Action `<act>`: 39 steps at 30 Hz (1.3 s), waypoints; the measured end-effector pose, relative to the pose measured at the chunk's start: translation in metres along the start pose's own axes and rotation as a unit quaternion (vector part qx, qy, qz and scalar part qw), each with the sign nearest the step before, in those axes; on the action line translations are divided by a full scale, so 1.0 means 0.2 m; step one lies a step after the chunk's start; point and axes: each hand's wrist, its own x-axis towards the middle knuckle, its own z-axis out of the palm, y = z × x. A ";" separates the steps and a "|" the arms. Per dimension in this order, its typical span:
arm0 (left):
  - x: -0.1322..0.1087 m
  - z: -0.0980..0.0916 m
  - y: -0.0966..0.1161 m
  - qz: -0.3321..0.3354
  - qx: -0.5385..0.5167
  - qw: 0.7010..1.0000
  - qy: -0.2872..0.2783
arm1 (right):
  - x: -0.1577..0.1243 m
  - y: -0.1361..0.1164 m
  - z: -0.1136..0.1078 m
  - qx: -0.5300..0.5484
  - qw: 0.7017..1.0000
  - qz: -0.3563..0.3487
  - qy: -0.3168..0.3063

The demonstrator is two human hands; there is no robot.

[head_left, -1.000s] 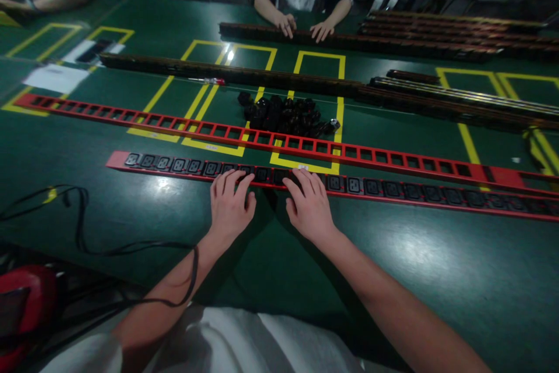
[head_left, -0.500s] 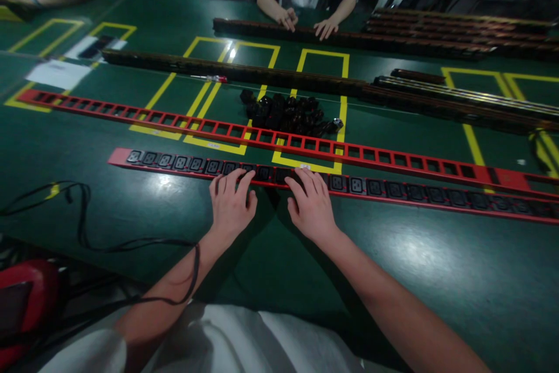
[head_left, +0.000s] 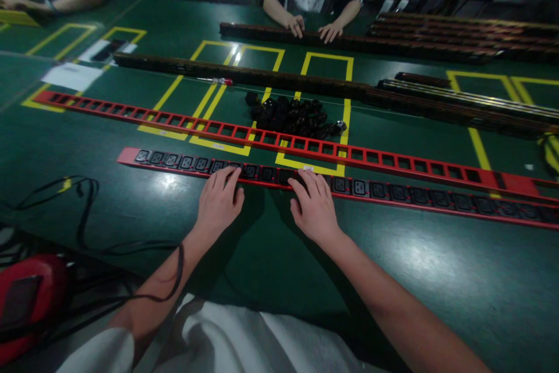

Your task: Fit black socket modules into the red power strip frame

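Across the green table in front of me lies a long red power strip (head_left: 201, 164) fitted with a row of black sockets. My left hand (head_left: 219, 198) rests its fingertips on the strip left of the middle, fingers stretched and apart. Further right, my right hand (head_left: 313, 204) lies on the same strip with its fingers spread, covering some sockets. Just beyond, a red frame strip (head_left: 244, 132) with a row of square openings runs nearly parallel. Behind that frame sits a pile of black parts (head_left: 292, 116), too dark to make out singly.
A red-handled screwdriver (head_left: 222, 81) lies beside a long dark rail (head_left: 174, 63). Opposite, a person's hands (head_left: 331, 32) touch another rail. More rails (head_left: 437, 32) are stacked at the back right. A black cable (head_left: 180, 271) crosses my left forearm. Paper sheets (head_left: 72, 77) lie at left.
My left hand has slid left along the power strip, widening the gap to my right hand. The right hand stays on about the same sockets. The whole view has shifted slightly.
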 end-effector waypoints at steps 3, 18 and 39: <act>-0.02 0.00 -0.06 0.010 0.005 1.000 -0.003 | 0.00 0.00 0.00 0.000 1.000 0.000 0.000; -0.03 0.01 -0.09 -0.089 -0.003 0.994 0.061 | 0.01 0.01 0.00 -0.007 1.000 -0.010 0.009; -0.02 0.01 -0.08 -0.100 0.022 0.992 0.071 | 0.01 0.02 0.01 -0.026 0.999 -0.031 0.031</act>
